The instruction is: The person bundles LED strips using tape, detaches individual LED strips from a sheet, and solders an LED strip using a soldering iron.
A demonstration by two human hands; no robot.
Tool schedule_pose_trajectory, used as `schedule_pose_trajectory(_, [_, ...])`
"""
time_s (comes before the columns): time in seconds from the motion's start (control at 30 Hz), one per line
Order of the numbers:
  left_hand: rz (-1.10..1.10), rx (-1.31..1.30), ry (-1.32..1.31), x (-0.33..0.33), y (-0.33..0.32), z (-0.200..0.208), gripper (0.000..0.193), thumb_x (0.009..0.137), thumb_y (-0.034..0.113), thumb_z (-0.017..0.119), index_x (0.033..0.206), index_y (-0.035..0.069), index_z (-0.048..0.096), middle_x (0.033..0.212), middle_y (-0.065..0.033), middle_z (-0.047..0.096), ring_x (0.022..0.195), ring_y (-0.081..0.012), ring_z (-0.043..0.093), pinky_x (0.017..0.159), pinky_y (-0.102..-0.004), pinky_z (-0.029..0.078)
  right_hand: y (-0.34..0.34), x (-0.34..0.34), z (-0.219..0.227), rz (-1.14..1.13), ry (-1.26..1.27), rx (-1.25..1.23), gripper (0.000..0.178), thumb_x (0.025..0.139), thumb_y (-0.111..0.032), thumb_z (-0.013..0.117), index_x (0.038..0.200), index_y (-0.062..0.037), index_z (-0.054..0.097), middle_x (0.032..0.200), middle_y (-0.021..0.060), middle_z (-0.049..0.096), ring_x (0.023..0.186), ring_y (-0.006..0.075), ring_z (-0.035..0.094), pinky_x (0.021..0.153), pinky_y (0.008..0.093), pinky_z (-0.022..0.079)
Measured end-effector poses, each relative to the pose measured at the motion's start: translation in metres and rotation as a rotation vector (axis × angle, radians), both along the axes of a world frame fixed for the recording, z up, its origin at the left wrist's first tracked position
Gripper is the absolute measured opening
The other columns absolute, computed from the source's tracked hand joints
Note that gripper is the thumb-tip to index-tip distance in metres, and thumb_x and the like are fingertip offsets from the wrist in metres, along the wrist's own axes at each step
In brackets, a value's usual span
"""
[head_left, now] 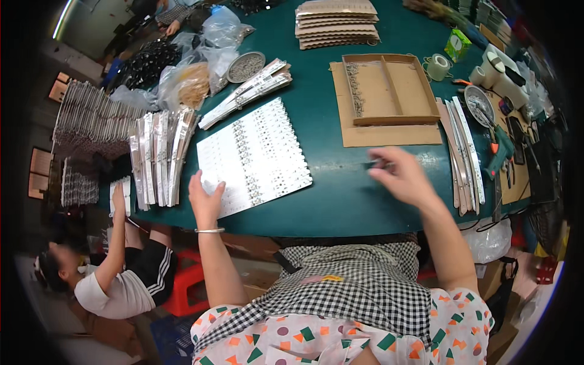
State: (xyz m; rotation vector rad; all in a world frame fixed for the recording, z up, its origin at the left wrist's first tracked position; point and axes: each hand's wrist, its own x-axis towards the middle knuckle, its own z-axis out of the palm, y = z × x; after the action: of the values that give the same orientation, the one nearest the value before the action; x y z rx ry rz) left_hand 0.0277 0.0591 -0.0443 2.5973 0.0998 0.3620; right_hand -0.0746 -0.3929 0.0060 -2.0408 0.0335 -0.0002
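A white sheet with rows of small metallic parts and a scalloped right edge lies slanted on the green table. My left hand, with a bangle at the wrist, rests at its near left edge, thumb and fingers apart. Over the table to the right of the sheet, my right hand has its fingers drawn together around a small dark, shiny thing. Its kind is too small and blurred to tell. Beyond that hand, a shallow cardboard tray with a divider lies on flat cardboard, small metal pieces in its left compartment.
Bundled strips stand at the left, with more strips at the right. A bowl of small parts and plastic bags sit far left. A green glue gun lies far right. A co-worker sits at the left.
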Motion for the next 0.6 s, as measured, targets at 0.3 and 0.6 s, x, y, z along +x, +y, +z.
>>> schedule_pose_trajectory(0.3, [0.131, -0.373, 0.114, -0.008, 0.007, 0.013, 0.085, 0.069, 0.004, 0.083, 0.141, -0.003, 0.039, 0.139, -0.0205, 0.048, 0.093, -0.0202, 0.058, 0.082, -0.0304, 0.051, 0.110, 0.083, -0.038, 0.181, 0.286, 0.117, 0.053, 0.069, -0.015, 0.082, 0.113, 0.0015, 0.057, 0.084, 0.0111, 0.067, 0.072, 0.0213, 0.064, 0.067, 0.0347, 0.051])
schedule_pose_trajectory(0.6, [-0.279, -1.376, 0.469, -0.040, -0.089, 0.039, 0.062, 0.077, -0.009, 0.070, 0.133, -0.009, 0.043, 0.114, -0.0150, 0.066, 0.101, -0.0205, 0.064, 0.090, -0.0310, 0.050, -0.011, -0.026, -0.022, -0.071, 0.223, 0.658, 0.035, 0.080, 0.012, 0.059, 0.110, -0.0025, 0.049, 0.096, 0.0067, 0.064, 0.087, 0.0131, 0.062, 0.074, 0.0256, 0.050])
